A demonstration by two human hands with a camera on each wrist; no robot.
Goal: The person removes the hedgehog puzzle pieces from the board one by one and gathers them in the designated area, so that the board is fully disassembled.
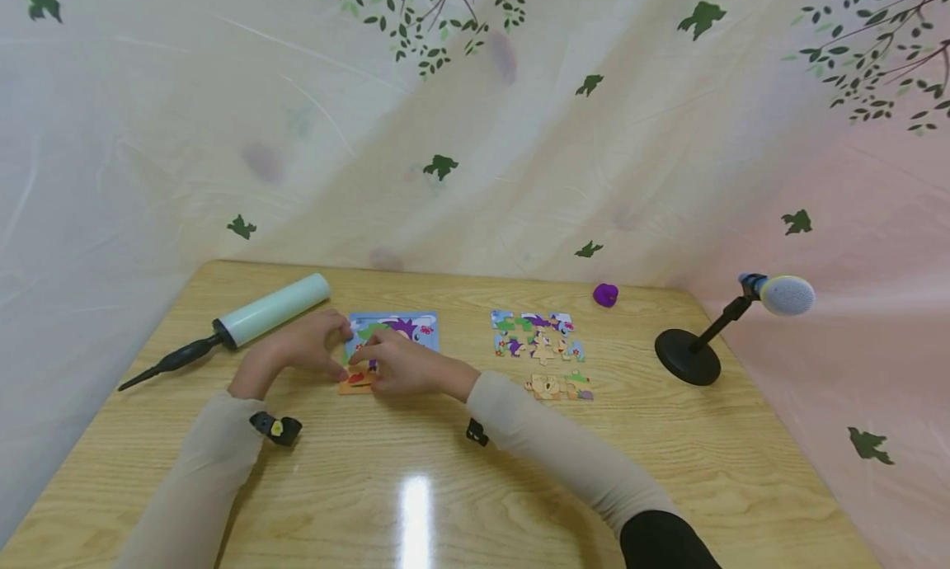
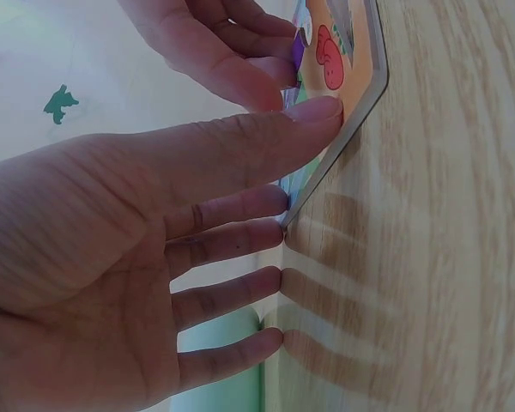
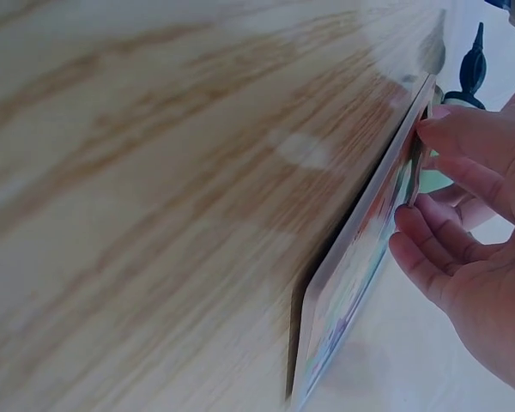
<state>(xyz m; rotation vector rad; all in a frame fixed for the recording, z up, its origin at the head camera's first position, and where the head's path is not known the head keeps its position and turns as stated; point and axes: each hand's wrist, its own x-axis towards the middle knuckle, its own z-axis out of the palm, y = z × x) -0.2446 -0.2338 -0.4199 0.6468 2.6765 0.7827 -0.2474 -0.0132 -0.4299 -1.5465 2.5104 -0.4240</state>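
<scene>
A puzzle board with a bright cartoon picture lies on the table, partly covered by both hands. At its left side is my left hand, its thumb resting on the board near the edge. The other left fingers stretch out straight, their tips at the tabletop and the board's corner. My right hand reaches in over the board from the right. In the right wrist view, its thumb and fingers pinch a thin puzzle piece at the board's surface; the piece's picture is mostly hidden.
Loose puzzle pieces lie in rows right of the board. Behind them is a small purple object. A microphone on a black stand stands at right. A pale green cylinder with a black handle lies left of the left hand.
</scene>
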